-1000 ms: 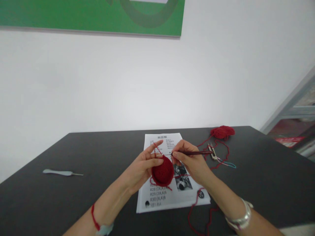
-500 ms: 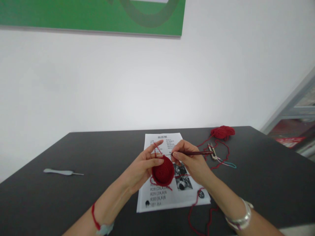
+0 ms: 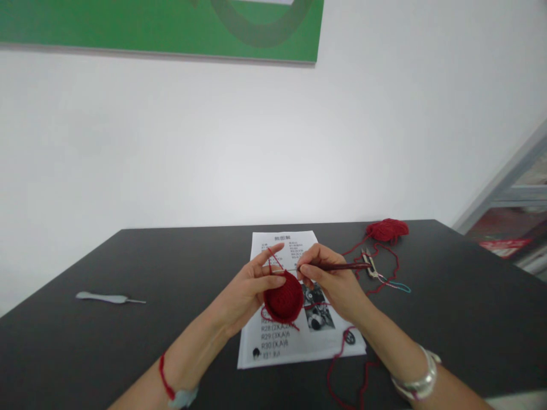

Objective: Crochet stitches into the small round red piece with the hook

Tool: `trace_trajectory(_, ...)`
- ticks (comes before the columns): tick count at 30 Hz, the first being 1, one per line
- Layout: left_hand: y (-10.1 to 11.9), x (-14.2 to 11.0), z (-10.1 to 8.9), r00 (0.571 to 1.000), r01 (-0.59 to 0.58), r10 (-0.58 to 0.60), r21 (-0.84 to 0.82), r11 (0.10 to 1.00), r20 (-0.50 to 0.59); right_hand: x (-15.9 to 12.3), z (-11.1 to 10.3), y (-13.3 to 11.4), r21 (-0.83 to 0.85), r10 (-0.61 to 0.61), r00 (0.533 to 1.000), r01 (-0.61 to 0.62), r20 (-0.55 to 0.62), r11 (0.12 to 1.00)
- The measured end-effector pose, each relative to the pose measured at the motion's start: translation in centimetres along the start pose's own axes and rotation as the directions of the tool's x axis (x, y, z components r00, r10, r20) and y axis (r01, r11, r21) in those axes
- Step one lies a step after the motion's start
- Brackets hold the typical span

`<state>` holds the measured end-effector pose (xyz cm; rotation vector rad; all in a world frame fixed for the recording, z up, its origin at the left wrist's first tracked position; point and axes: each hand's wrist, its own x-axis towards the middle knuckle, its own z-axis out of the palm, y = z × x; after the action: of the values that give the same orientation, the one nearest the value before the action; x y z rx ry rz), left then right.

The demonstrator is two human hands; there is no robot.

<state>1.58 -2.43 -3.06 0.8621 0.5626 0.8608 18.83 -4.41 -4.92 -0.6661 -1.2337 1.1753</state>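
Note:
A round red crochet piece (image 3: 284,299) is pinched at its upper left edge by my left hand (image 3: 252,287). Red yarn runs up over the raised left index finger. My right hand (image 3: 331,276) is closed around the dark handle of a crochet hook (image 3: 337,266), held level like a pen. The hook's thin metal shaft points left to the top edge of the piece, close to the left fingers. Whether a loop sits on its tip is too small to tell. Both hands are above printed pattern sheets (image 3: 273,356).
On the black table (image 3: 188,256), a grey-handled crochet hook (image 3: 102,298) lies at the left. A red yarn ball (image 3: 387,230) sits at the back right, near small thread snips (image 3: 368,263) with a blue cord. Loose yarn (image 3: 335,370) trails by my right forearm.
Almost nothing differs. The crochet piece has tilted very slightly to the right, while both hands and the hook stay in practically the same place.

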Motion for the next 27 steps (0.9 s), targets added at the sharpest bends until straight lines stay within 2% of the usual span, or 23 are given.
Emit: trace_trajectory(27, 0.28, -0.04, 0.25, 1.0, -0.003, 0.002, 0.077, 0.997, 0.006, -0.03, 0.2, -0.23, -0.047, 0.001, 1.0, -0.001, -0.001, 0.999)
